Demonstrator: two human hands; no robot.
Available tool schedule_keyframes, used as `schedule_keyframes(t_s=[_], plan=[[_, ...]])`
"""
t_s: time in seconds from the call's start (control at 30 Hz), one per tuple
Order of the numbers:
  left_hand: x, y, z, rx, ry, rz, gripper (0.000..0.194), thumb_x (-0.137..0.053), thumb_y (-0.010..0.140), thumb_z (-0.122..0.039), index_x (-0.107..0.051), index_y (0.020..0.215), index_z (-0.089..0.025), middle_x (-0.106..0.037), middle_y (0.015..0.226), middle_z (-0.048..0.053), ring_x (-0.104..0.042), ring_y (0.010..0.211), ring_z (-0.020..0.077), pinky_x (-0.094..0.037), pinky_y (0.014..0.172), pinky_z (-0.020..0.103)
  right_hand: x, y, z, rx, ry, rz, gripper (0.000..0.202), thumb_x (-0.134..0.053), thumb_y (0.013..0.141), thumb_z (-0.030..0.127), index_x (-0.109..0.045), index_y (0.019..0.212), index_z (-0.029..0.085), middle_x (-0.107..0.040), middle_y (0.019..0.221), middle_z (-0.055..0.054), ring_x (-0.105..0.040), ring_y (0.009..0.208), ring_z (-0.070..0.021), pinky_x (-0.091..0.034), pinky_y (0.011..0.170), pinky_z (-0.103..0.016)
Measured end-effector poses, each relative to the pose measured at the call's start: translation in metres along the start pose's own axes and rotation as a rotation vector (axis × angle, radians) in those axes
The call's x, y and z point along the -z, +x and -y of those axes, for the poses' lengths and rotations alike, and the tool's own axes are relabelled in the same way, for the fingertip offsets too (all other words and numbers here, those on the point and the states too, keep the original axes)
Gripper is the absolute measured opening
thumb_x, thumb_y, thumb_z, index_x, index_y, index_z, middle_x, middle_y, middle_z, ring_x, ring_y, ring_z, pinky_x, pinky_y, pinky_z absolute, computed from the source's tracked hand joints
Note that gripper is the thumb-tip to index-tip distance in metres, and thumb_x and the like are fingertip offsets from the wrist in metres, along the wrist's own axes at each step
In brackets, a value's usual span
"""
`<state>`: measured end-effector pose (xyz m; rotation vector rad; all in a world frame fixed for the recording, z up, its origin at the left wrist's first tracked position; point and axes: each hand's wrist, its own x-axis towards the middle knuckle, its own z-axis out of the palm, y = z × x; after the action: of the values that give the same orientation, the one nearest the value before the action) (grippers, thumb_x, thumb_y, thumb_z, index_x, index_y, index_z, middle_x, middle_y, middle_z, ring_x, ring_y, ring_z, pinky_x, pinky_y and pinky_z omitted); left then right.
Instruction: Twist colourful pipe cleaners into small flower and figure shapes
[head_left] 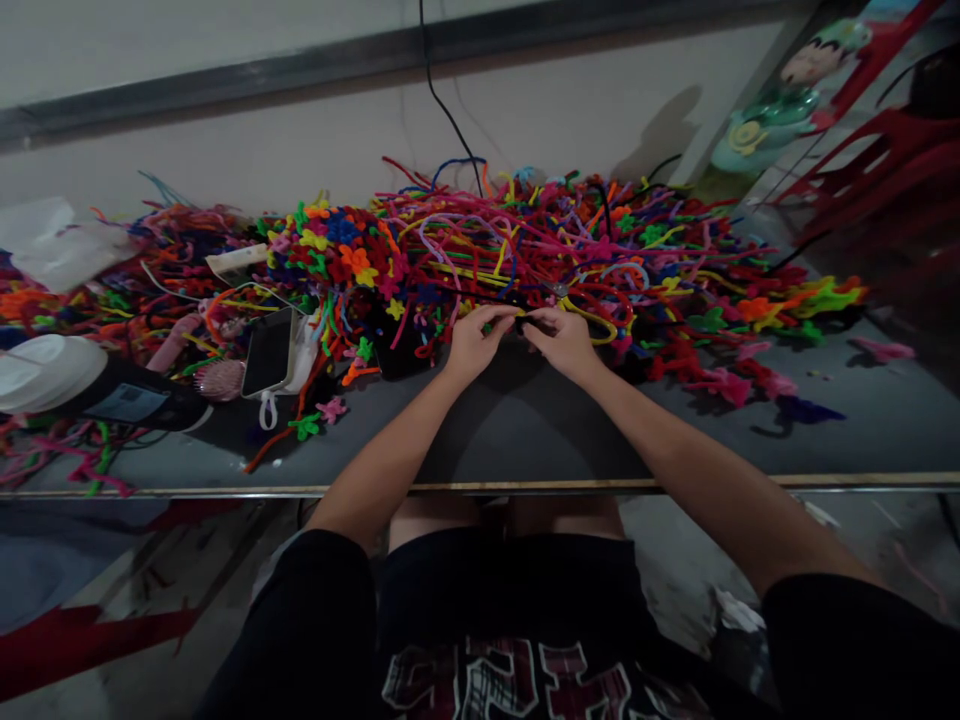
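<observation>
My left hand [477, 345] and my right hand [561, 342] meet fingertip to fingertip over the near edge of a heap of pipe cleaners [480, 235]. Both have their fingers pinched together. Between them shows a small yellow bit of pipe cleaner [519, 313], with something dark beside it that I cannot make out. A yellow pipe cleaner loop [611, 328] curves out just right of my right hand; whether it joins the piece in my fingers is unclear. Left of my hands lie pipe cleaner flowers [356, 262] in orange, yellow, green and blue.
A smartphone [268, 352], a pink bristled brush [219, 380] and a large dark cup with a white lid [52, 372] lie to the left. Pink pipe cleaner flowers [720, 387] spread at right. A cartoon figure [780, 115] and red chairs [862, 165] stand beyond the grey table [517, 440].
</observation>
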<state>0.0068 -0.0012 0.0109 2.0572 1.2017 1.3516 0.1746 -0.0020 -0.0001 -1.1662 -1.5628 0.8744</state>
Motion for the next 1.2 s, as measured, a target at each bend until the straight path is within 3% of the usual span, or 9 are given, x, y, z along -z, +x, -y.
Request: schedule_keyframes(t_s=[0.17, 0.33, 0.4, 0.67, 0.93, 1.2], plan=[[-0.003, -0.002, -0.001, 0.029, 0.0, 0.035, 0.024, -0.061, 0.085, -0.034, -0.067, 0.101, -0.018, -0.071, 0.094, 0.006, -0.065, 0.081, 0.0141, -0.051, 0.07, 0.026, 0.0, 0.002, 0.005, -0.059, 0.105, -0.028, 0.02, -0.065, 0.073, 0.032, -0.062, 0.088, 0.019, -0.065, 0.068, -0.002, -0.062, 0.055, -0.0151, -0.047, 0.046, -0.026], [-0.005, -0.004, -0.002, 0.009, 0.065, 0.025, 0.015, -0.068, 0.078, -0.032, -0.067, 0.086, -0.019, -0.07, 0.082, 0.002, -0.064, 0.077, 0.0128, -0.049, 0.069, 0.024, -0.002, 0.004, 0.011, -0.316, 0.31, -0.027, 0.017, -0.063, 0.07, 0.025, -0.055, 0.085, 0.022, -0.062, 0.065, 0.001, -0.065, 0.058, -0.0174, -0.044, 0.041, -0.024], [-0.006, -0.005, -0.001, -0.001, 0.078, 0.008, 0.015, -0.068, 0.079, -0.033, -0.068, 0.085, -0.02, -0.07, 0.081, 0.002, -0.064, 0.075, 0.0128, -0.048, 0.068, 0.024, -0.003, 0.003, 0.013, -0.351, 0.319, -0.028, 0.015, -0.062, 0.069, 0.023, -0.054, 0.082, 0.022, -0.061, 0.063, 0.001, -0.064, 0.057, -0.0167, -0.043, 0.041, -0.024], [-0.008, -0.005, -0.005, 0.032, 0.111, -0.028, 0.012, -0.061, 0.084, -0.028, -0.069, 0.084, -0.02, -0.071, 0.083, 0.003, -0.064, 0.077, 0.0142, -0.049, 0.073, 0.027, -0.001, 0.004, 0.011, -0.262, 0.19, -0.053, 0.02, -0.067, 0.064, 0.03, -0.061, 0.078, 0.019, -0.058, 0.056, 0.003, -0.053, 0.041, -0.0122, -0.036, 0.035, -0.023], [-0.007, -0.006, -0.007, 0.019, 0.164, 0.047, 0.016, -0.056, 0.086, -0.03, -0.067, 0.083, -0.019, -0.07, 0.082, 0.003, -0.063, 0.076, 0.0142, -0.047, 0.071, 0.026, -0.001, 0.001, 0.003, -0.147, -0.008, -0.044, 0.014, -0.063, 0.068, 0.031, -0.065, 0.072, 0.018, -0.062, 0.055, 0.001, -0.055, 0.042, -0.0123, -0.046, 0.049, -0.028], [-0.009, -0.01, -0.017, 0.128, 0.242, 0.063, 0.015, -0.057, 0.084, -0.029, -0.068, 0.082, -0.019, -0.07, 0.08, 0.003, -0.062, 0.074, 0.0162, -0.046, 0.068, 0.027, 0.0, -0.004, 0.009, 0.013, -0.216, -0.065, 0.018, -0.061, 0.071, 0.032, -0.067, 0.076, 0.016, -0.069, 0.071, -0.006, -0.064, 0.064, -0.0173, -0.048, 0.059, -0.028]])
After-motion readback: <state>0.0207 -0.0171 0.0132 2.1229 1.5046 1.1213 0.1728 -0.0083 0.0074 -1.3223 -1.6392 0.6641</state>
